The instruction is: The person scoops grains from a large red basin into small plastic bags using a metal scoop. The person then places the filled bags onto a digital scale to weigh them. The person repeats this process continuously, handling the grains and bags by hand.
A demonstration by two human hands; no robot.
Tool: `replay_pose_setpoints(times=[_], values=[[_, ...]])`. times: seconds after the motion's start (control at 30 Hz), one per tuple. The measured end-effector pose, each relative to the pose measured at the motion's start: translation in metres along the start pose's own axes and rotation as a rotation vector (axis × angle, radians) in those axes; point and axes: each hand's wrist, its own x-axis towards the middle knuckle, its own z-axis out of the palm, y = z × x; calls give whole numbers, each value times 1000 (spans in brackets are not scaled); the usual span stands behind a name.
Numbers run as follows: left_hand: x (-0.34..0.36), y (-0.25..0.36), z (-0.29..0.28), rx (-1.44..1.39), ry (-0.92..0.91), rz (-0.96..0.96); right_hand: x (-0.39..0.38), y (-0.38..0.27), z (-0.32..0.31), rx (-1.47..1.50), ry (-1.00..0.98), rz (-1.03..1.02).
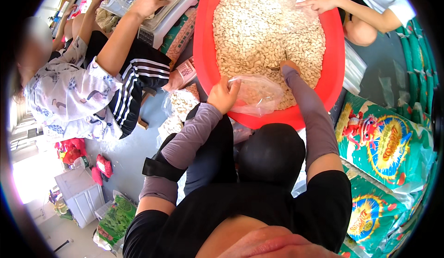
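A large red tub (202,40) in front of me holds a deep heap of pale flat seeds (249,31), which look like pumpkin seeds. My left hand (223,95) is closed on the rim of a clear plastic bag (260,93) at the tub's near edge. The bag's mouth faces the heap, and its contents are hard to make out. Just beyond the bag, my right hand (290,65) reaches down into the seeds. Its fingers are buried or turned away, so whether it grips anything is hidden. Grey-purple sleeves cover both my forearms.
Across the tub, a person's hands (319,2) work with another clear bag. At left, a seated person reaches over a scale (164,19). Filled clear bags (181,103) lie on the floor by my left forearm. Green printed sacks (384,142) are stacked at right.
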Motion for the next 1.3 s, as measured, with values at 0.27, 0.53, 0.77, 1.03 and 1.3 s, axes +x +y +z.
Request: replay_pose_setpoints(times=[0.27,0.53,0.77,1.03,1.3], values=[[34,-28,25,48,39,-80,-33,37,-54,-19,143,-273],[38,-12,22,168,71,-108,-138,52,-111,30,233,-436],[44,-12,38,183,164,-80,-183,71,-91,-184,204,-551],[7,30,54,363,-94,256,-186,29,-52,-325,64,-479],[4,2,76,-459,-32,-13,-213,-15,-80,-433,205,-691]])
